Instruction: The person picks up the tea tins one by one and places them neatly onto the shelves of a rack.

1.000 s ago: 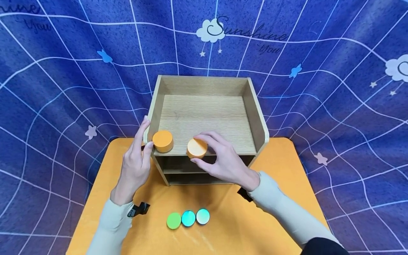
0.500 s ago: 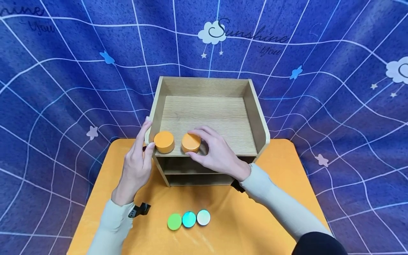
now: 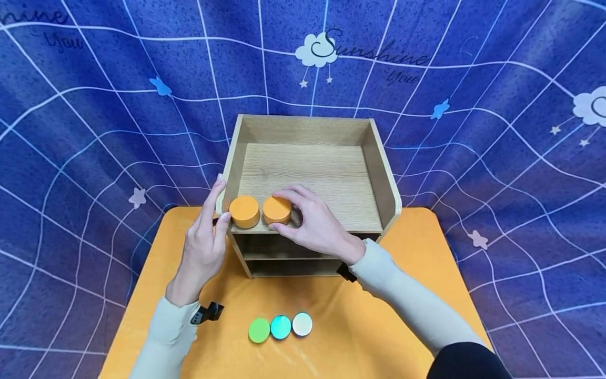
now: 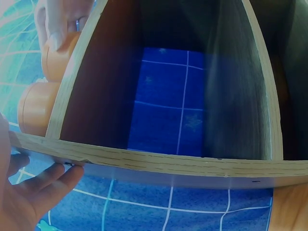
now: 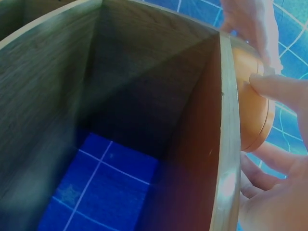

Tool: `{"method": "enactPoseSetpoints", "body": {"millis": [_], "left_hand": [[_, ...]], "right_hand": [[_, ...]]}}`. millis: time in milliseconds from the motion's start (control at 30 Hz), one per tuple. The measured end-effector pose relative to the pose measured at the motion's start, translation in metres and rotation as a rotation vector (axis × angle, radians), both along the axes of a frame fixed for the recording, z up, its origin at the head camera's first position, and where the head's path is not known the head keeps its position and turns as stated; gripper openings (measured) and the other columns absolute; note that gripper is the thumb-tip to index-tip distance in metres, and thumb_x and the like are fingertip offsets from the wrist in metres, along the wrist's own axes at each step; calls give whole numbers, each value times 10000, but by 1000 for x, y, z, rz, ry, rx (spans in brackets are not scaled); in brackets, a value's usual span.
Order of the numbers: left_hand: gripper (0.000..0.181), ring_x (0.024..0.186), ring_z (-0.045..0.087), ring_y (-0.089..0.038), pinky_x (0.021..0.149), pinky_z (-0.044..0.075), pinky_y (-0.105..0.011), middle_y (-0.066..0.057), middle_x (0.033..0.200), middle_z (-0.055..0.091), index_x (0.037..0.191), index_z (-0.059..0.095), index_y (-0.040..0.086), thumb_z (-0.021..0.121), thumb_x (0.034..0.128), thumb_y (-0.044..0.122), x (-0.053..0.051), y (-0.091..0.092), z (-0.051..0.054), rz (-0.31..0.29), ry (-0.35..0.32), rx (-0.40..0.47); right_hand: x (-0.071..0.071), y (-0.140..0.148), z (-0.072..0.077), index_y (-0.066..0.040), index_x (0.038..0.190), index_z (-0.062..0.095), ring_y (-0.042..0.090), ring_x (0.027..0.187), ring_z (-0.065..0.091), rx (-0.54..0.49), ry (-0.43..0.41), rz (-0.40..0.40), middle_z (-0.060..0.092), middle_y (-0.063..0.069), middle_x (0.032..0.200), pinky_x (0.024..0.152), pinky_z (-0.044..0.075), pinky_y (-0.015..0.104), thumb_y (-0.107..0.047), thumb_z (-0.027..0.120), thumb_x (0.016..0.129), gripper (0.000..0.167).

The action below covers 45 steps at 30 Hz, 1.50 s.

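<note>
Two round orange containers stand side by side on the top shelf of a small wooden shelf unit (image 3: 307, 163), near its front left corner. My right hand (image 3: 312, 221) holds the right-hand container (image 3: 276, 209) between thumb and fingers; a lid-like seam shows on this container (image 5: 255, 108) in the right wrist view. A narrow gap separates it from the left container (image 3: 244, 210). With my left hand (image 3: 201, 247) I grip the unit's left side panel, fingers against its outer face (image 4: 53, 185) and thumb at the front edge beside the left container.
On the orange tabletop (image 3: 379, 337), in front of the unit, a green disc (image 3: 259, 330), a turquoise disc (image 3: 281, 327) and a pale shiny disc (image 3: 302, 323) lie in a row. Raised side and back walls bound the unit's top. Blue patterned cloth (image 3: 94, 131) hangs around the table.
My right hand has moved left with its orange container, bringing it down level beside the other one. Earlier it was tilted near the shelf's front edge. The left hand has stayed in place.
</note>
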<state>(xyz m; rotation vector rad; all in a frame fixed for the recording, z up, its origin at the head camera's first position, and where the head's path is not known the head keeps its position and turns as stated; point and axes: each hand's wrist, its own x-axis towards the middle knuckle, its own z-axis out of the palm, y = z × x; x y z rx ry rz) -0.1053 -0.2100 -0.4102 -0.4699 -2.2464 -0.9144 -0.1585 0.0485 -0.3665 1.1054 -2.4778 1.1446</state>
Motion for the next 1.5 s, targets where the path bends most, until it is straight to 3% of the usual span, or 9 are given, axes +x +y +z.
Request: {"method": "enactPoseSetpoints", "body": {"millis": [100,300,433,500,633,800,1067,1300,1500], "left_hand": [[674,917,650,-353,572,442,-277,-16,1747,330,1704,321,147,564,1088,18,0,-1,0,-1,-17,-8],[679,1319,620,-384,682,541,-390,-8,1751,320,1707,313,149,559,1089,17,1,-1,0,7,-21,-10],[678,1399,570,-376,780,566,-397,-21,1743,337,1701,328,142,569,1082,7,1,0,1,13,-16,-6],[679,1213,679,-373,720,558,-346,-25,1739,346,1696,340,142,579,1076,2,1,0,1,16,-11,-5],[681,1195,683,-369,681,542,-348,-26,1736,354,1691,351,139,590,1070,-3,1,0,1,17,-6,-2],[683,1453,524,-347,910,563,-465,-24,1735,355,1689,354,135,591,1067,-15,1,1,1,8,-8,5],[659,1013,680,-395,533,417,-298,-24,1742,342,1694,344,143,563,1087,13,0,-1,0,1,-8,2],[642,1308,619,-427,567,491,-378,-16,1746,332,1698,334,144,541,1100,32,0,-2,0,8,-14,-3],[673,1372,586,-399,639,551,-420,-66,1724,379,1683,364,132,582,1066,-24,0,2,0,7,4,13]], "right_hand": [[0,-2,0,-114,1386,690,127,1152,605,8,5,-7,646,-2,1325,944,529,312,-294,905,886,574],[0,-5,0,-128,1406,673,143,1206,603,37,19,-12,636,-3,1360,969,543,353,-326,881,905,577],[0,-6,-1,-123,1420,666,158,1225,603,42,27,-18,632,3,1378,971,552,376,-338,878,908,595],[0,-6,-1,-126,1419,665,157,1229,605,40,32,-15,634,4,1380,981,550,376,-340,877,910,591],[0,-7,-2,-135,1415,661,147,1225,609,37,35,-6,636,0,1379,987,544,364,-335,873,916,578],[2,-3,-3,-107,1442,643,177,1254,595,4,65,-12,625,27,1403,1028,519,368,-343,870,911,624],[19,12,-7,-92,1439,636,187,1251,585,-100,129,-30,624,27,1385,1041,496,373,-309,866,913,614],[36,21,-15,-50,1389,663,216,1244,590,-152,220,-39,637,73,1351,983,518,338,-250,871,911,558],[55,31,-24,-22,1329,684,295,1235,607,-238,344,-9,633,138,1312,1059,492,393,-207,858,918,483]]}}
